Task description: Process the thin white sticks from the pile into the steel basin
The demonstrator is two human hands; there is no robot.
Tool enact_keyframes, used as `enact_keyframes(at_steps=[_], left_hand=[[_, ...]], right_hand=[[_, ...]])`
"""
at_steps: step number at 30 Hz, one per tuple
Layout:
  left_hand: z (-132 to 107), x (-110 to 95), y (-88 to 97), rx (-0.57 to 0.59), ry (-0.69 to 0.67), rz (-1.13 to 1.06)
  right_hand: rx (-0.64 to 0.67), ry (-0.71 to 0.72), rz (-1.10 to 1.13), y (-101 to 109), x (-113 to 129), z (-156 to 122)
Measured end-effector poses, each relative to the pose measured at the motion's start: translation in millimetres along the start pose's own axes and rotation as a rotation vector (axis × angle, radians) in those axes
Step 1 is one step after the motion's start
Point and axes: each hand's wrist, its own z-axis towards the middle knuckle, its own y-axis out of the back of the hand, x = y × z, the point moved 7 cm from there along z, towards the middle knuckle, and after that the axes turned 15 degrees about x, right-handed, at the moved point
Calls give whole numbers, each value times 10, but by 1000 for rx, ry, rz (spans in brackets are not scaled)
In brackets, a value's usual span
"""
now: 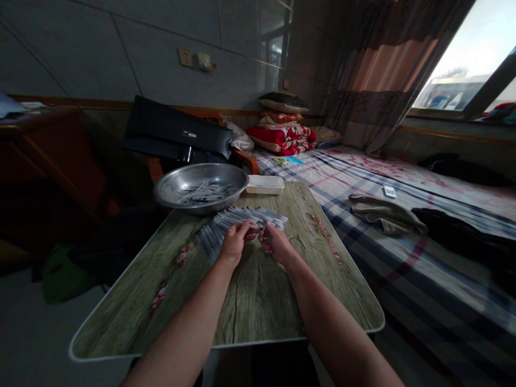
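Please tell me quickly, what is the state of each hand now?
Left hand: fingers curled, beside the thin sticks; grip too small to tell.
Right hand: fingers curled, close to left hand; grip cannot be told.

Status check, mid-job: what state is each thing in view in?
Left hand: curled, exact grip unclear
Right hand: curled, exact grip unclear
Slim tubes: laid in a fanned row
Metal basin: upright, partly filled with similar pieces
White tray: upright, uncovered
Grey cloth: crumpled
Red quilt: folded
Curtain: drawn aside
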Motion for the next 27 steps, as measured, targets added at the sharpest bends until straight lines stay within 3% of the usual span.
enact_keyframes(at_steps=[4, 8, 14, 20, 27], left_hand=[[-6, -36, -12, 1, -20, 33], [-9, -49, -1, -11, -24, 50], [-26, -63, -33, -8, -13, 79], [-14, -57, 10, -34, -19, 89], [-13, -62, -4, -26, -31, 125]], right_hand=[[28, 39, -98, -34, 27, -5], [14, 60, -6, -34, 32, -5], [-16, -51, -28, -22, -42, -12], [27, 8, 37, -71, 19, -22], [17, -60, -8, -54, -47, -12]])
